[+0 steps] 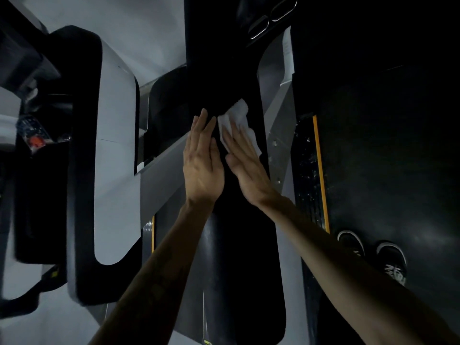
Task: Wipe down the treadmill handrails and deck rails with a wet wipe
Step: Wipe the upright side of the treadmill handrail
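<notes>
On the broad black handrail (239,220), the left hand (202,168) lies flat with fingers straight and empty; just right of it the right hand (245,163) presses the white wet wipe (236,118) flat, fingers straight; wiping looks midway, the handrail's far stretch apparently untouched. Beyond, dimness hides its top; the yellow-edged deck rail (321,175) right of it seems still to do.

Your right hand (245,160) presses the white wet wipe (236,123) flat on the black handrail (239,245), your left hand (202,160) flat just beside it.
</notes>
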Demonstrator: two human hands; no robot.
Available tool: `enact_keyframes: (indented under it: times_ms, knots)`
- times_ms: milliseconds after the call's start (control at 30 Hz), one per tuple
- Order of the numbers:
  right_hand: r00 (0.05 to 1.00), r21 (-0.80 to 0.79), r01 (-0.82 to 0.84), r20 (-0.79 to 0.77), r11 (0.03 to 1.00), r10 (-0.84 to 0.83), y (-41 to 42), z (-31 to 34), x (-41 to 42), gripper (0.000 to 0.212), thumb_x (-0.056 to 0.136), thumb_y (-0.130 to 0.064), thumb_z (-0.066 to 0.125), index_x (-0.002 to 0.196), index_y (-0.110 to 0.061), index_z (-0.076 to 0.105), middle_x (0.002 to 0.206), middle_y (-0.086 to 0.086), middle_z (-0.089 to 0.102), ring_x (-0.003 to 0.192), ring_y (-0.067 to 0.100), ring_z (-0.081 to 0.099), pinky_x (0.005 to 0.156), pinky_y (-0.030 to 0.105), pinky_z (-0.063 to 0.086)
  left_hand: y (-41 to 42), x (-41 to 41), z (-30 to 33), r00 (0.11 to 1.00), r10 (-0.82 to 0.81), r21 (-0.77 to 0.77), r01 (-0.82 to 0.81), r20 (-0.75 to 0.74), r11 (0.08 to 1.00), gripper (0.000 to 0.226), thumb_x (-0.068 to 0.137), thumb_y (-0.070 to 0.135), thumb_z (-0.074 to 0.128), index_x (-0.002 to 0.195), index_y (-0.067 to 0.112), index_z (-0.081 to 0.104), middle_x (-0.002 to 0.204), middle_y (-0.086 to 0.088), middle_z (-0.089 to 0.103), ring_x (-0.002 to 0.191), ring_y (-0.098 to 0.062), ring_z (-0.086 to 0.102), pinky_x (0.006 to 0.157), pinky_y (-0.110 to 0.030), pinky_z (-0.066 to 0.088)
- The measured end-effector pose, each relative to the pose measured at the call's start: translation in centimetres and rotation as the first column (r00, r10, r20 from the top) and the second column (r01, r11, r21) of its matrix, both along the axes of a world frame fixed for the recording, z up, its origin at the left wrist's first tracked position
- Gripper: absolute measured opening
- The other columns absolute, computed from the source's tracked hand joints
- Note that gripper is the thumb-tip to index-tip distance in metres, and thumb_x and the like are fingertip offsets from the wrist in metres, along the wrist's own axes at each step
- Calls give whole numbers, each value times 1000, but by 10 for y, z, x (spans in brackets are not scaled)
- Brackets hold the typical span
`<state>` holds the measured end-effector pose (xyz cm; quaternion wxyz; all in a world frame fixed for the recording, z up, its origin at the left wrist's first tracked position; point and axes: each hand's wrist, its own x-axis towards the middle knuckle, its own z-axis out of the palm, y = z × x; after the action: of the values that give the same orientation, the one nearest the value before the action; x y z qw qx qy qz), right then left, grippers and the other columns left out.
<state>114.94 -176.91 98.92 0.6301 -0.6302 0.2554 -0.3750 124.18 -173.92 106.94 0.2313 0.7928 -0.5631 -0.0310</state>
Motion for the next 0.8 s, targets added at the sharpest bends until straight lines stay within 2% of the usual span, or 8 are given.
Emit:
enact_keyframes:
  times_ms: [100, 200, 300, 400, 533, 667, 800]
  knots:
    - [998, -103, -49, -41, 993, 45, 27, -26, -24, 55, 110, -15, 38, 163, -14, 22, 172, -3, 2, 159, 19, -3, 129, 42, -1, 0, 0, 0, 1000, -11, -2, 11, 2, 1000, 43, 110, 13, 34, 150, 8, 48, 163, -8, 38, 155, -22, 28, 123, -51, 31]
    - [995, 13, -41, -93, 999, 42, 22, -30, -24, 56, 111, -20, 33, 164, -17, 16, 173, -3, -1, 159, 17, -7, 129, 47, -2, 0, -1, 2, 1000, -4, 3, 4, -3, 1000, 43, 110, 14, 35, 150, 8, 48, 163, -8, 38, 155, -22, 28, 123, -52, 31]
    - [991, 83, 12, -133, 996, 0, -9, -5, 2, 58, 109, -29, 25, 164, -13, 11, 172, 3, -4, 158, 18, -11, 128, 51, -4, 0, -2, 4, 1000, 10, 18, -10, 2, 1000, 47, 109, 19, 32, 151, 5, 47, 163, -9, 38, 155, -23, 28, 123, -51, 30]
    - [995, 118, -3, -96, 993, 14, -32, 17, 20, 61, 107, -32, 25, 162, -10, 13, 172, 7, -1, 158, 19, -11, 128, 50, -5, 0, -3, 3, 1000, 24, 33, -23, -18, 999, 47, 108, 14, 31, 153, 3, 44, 164, -10, 35, 155, -22, 26, 124, -51, 29]
    - [999, -101, -34, -26, 994, 32, -9, 3, -1, 58, 108, -27, 33, 160, -6, 20, 171, 7, 5, 159, 20, -4, 129, 43, -3, 1, 1, 0, 1000, 1, 17, 0, -31, 1000, 47, 109, 9, 32, 154, 6, 44, 166, -8, 33, 157, -20, 22, 123, -53, 29]
    - [998, -160, -33, -49, 987, 26, 6, -8, -10, 57, 108, -26, 34, 161, -8, 22, 171, 5, 6, 159, 22, -3, 129, 46, -1, 1, 4, -1, 1000, -10, 9, 10, -23, 1000, 46, 108, 7, 33, 153, 6, 46, 166, -8, 34, 157, -21, 21, 123, -54, 31]
    - [997, -134, 0, -80, 991, -11, -28, 4, 13, 55, 108, -29, 27, 160, -11, 22, 171, 9, 6, 159, 26, -4, 129, 49, -2, 0, -1, 4, 1000, 11, 2, -11, -4, 1000, 47, 107, 11, 35, 151, 4, 47, 162, -10, 39, 154, -21, 29, 121, -51, 34]
